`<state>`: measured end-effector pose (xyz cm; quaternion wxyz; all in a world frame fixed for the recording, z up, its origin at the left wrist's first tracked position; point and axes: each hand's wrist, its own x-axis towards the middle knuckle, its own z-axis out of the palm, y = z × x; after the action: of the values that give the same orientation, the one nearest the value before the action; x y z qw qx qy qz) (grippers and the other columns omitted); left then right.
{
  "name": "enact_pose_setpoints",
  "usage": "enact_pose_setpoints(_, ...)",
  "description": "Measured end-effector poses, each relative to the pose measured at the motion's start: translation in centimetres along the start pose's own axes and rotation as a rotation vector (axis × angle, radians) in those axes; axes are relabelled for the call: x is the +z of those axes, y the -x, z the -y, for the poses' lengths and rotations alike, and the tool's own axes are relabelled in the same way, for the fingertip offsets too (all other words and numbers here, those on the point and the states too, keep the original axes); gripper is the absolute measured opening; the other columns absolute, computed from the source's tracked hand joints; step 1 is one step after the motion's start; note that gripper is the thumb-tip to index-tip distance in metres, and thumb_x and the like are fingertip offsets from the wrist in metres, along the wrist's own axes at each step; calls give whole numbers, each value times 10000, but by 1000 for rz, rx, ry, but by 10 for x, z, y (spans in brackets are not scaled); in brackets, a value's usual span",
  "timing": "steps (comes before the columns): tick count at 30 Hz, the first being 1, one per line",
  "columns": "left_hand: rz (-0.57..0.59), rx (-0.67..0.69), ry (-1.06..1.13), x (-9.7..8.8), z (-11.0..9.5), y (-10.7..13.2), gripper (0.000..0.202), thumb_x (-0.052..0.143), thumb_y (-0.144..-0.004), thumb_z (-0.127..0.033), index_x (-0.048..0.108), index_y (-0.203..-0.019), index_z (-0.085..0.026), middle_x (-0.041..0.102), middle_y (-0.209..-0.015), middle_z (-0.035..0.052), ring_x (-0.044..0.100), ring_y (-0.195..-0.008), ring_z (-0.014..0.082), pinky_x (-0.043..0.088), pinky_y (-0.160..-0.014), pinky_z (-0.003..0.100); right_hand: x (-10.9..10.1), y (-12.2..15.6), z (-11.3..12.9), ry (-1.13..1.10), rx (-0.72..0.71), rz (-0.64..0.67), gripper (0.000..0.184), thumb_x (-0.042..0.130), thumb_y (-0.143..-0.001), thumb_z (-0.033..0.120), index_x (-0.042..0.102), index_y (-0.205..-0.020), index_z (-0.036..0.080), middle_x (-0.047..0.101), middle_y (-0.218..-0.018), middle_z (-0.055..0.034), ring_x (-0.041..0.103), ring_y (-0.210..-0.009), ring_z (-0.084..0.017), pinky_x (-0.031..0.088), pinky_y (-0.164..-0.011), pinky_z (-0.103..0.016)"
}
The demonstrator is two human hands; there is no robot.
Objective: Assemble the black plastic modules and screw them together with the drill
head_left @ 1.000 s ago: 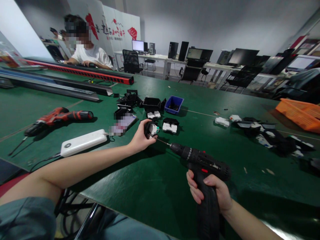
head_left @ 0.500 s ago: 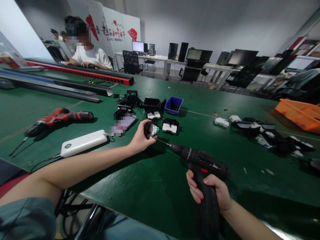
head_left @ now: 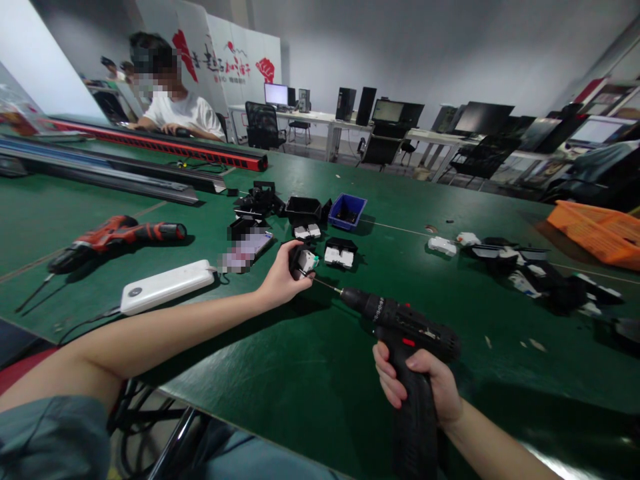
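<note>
My left hand [head_left: 281,277] is closed around a small black-and-white part [head_left: 306,261] with a green spot on it, held just over the table. In my right hand [head_left: 425,380] is a black cordless drill [head_left: 400,317], gripped by its handle. The long thin bit [head_left: 326,285] points left, and its tip meets the held part near my left fingertips; the exact contact point is too small to make out. A similar black-and-white part [head_left: 340,255] lies on the table just right of my left hand, and white pieces [head_left: 307,231] lie behind it.
A black bin [head_left: 303,210] and a blue bin [head_left: 347,211] stand beyond my left hand. A phone [head_left: 247,250], a white power bank [head_left: 167,287] and a red-black drill [head_left: 117,241] lie left. Black-and-white parts [head_left: 540,270] and an orange basket [head_left: 597,233] are right. Across sits a person [head_left: 175,110].
Both hands, the drill and the held part stay almost in place. The view has shifted very slightly.
</note>
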<state>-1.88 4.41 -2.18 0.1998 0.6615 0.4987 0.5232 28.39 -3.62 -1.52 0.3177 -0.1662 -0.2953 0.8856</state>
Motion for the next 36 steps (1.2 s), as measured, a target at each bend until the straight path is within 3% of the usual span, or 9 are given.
enact_pose_setpoints(10,11,20,-69,-4,-6,1,691,691,-705,-215,350,-1306,-210,504,-1187,83,562,-1046,218,469,-944,373,-4,2,10,50,40,-6,328,481,-725,287,614,-945,84,513,-733,-41,421,-469,-85,402,-456,-231)
enact_pose_setpoints(14,55,89,-79,-5,-14,6,667,670,-723,-213,345,-1306,-211,498,-1211,93,542,-1108,233,440,-998,400,1,7,29,143,-77,-5,312,484,-694,319,597,-899,112,482,-713,-19,370,-439,-81,349,-423,-237)
enact_pose_setpoints(18,179,221,-134,-5,-25,12,681,688,-705,-233,362,-1302,-222,495,-1209,107,538,-1120,260,449,-991,424,7,18,62,420,-295,-254,317,468,-680,346,566,-920,162,478,-744,-25,403,-478,-118,384,-480,-300)
enact_pose_setpoints(21,373,302,-228,2,-42,12,696,689,-709,-273,354,-1318,-233,505,-1217,113,562,-1100,268,491,-931,403,3,27,89,615,-386,-475,320,438,-730,347,549,-985,189,505,-798,-40,466,-543,-151,428,-545,-336)
enact_pose_setpoints(25,643,354,-452,31,-71,0,711,643,-748,-402,327,-1365,-242,513,-1241,106,636,-938,250,533,-740,352,-12,34,112,875,-500,-681,292,500,-772,339,538,-1031,209,557,-848,-38,543,-612,-169,481,-635,-354)
enact_pose_setpoints(29,661,479,-680,77,-91,-29,735,627,-746,-447,345,-1377,-197,534,-1211,137,625,-936,289,497,-779,389,-25,36,120,1401,-522,-979,300,568,-773,390,560,-1003,197,627,-858,-70,615,-736,-236,499,-714,-381)
enact_pose_setpoints(31,642,527,-763,101,-95,-47,736,634,-736,-410,358,-1376,-173,544,-1179,153,599,-985,320,480,-804,412,-29,38,122,1733,-444,-1069,294,607,-746,348,560,-986,185,652,-898,-103,627,-826,-275,481,-729,-371)
enact_pose_setpoints(33,642,538,-832,123,-94,-64,739,641,-724,-366,363,-1376,-158,548,-1160,167,565,-1049,343,463,-829,430,-30,39,123,2013,-275,-1072,310,633,-720,295,551,-993,174,657,-940,-128,628,-865,-298,455,-694,-352)
enact_pose_setpoints(36,693,491,-906,147,-87,-85,728,648,-715,-342,383,-1368,-159,541,-1195,182,533,-1105,358,445,-863,449,-31,38,123,2216,-48,-1032,301,606,-751,292,542,-1022,178,649,-1000,-134,634,-857,-300,408,-612,-327)
